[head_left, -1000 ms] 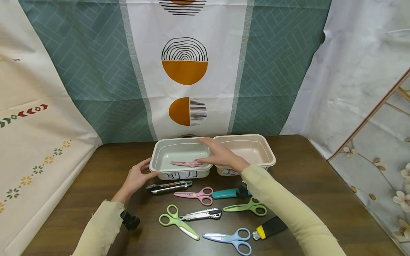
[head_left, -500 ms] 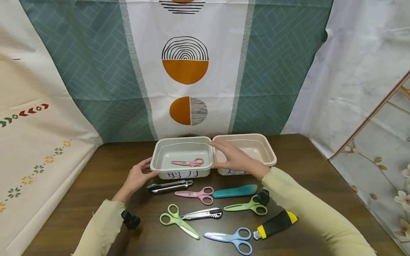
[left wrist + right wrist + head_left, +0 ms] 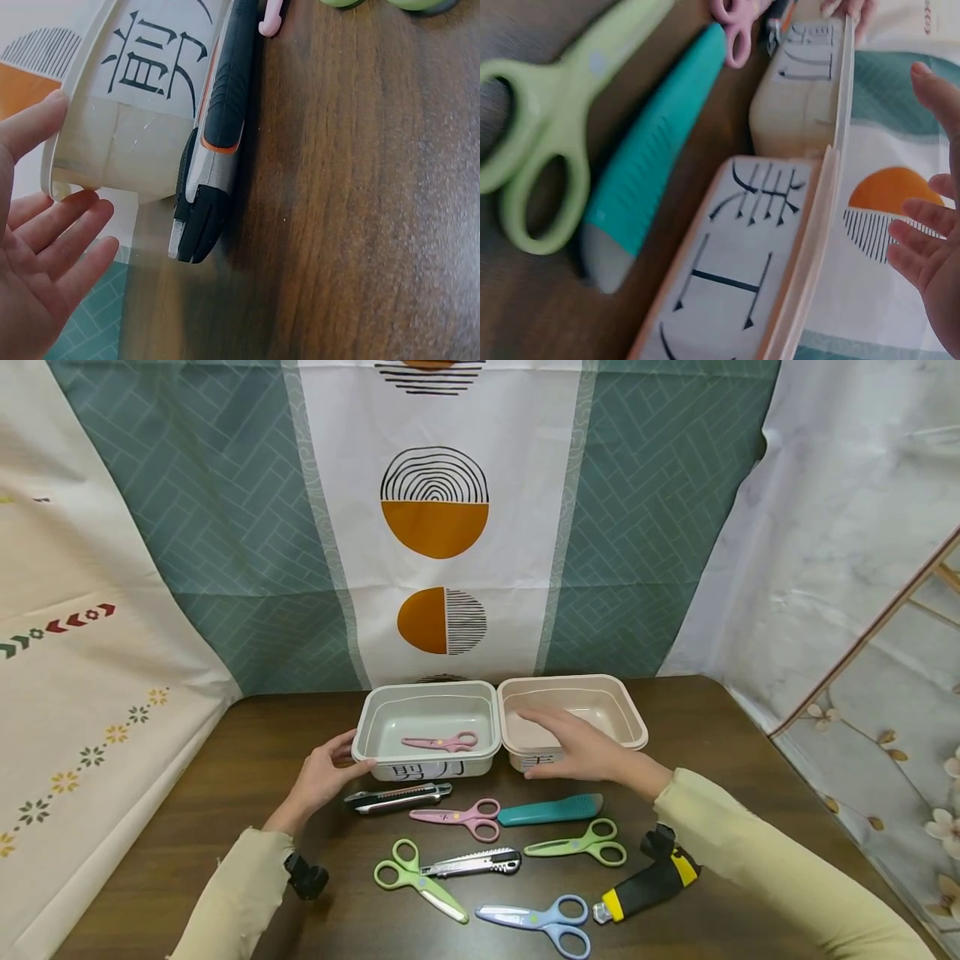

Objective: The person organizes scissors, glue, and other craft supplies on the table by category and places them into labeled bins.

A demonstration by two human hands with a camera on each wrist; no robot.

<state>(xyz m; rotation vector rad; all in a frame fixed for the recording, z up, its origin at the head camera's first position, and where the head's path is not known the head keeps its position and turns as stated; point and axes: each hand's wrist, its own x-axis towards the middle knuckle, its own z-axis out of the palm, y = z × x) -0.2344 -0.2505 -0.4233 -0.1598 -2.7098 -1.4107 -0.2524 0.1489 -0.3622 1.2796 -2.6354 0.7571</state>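
Note:
At the left corner of the pale green plastic bin [image 3: 427, 758], my left hand [image 3: 322, 775] holds on, thumb [image 3: 34, 124] at the rim and fingers along the end wall. Pink scissors [image 3: 441, 742] lie inside this bin. My right hand [image 3: 581, 747] holds nothing; its fingers are spread over the near left part of the beige bin [image 3: 626, 722]. In front of the bins lie a black utility knife [image 3: 397, 797], more pink scissors [image 3: 457, 816] and a teal-handled cutter [image 3: 550, 810], the last nearest below my right hand.
Closer to me on the wooden table [image 3: 720, 777] lie green scissors [image 3: 412, 877], a silver snap-off knife [image 3: 472, 862], other green scissors [image 3: 577, 843], blue scissors [image 3: 536, 918] and a black-and-yellow cutter [image 3: 645, 889]. A patterned curtain [image 3: 442, 543] hangs behind the bins.
My right hand has let go of the pink scissors in the green bin and drawn back rightward to the beige bin. My left hand has stayed at its corner.

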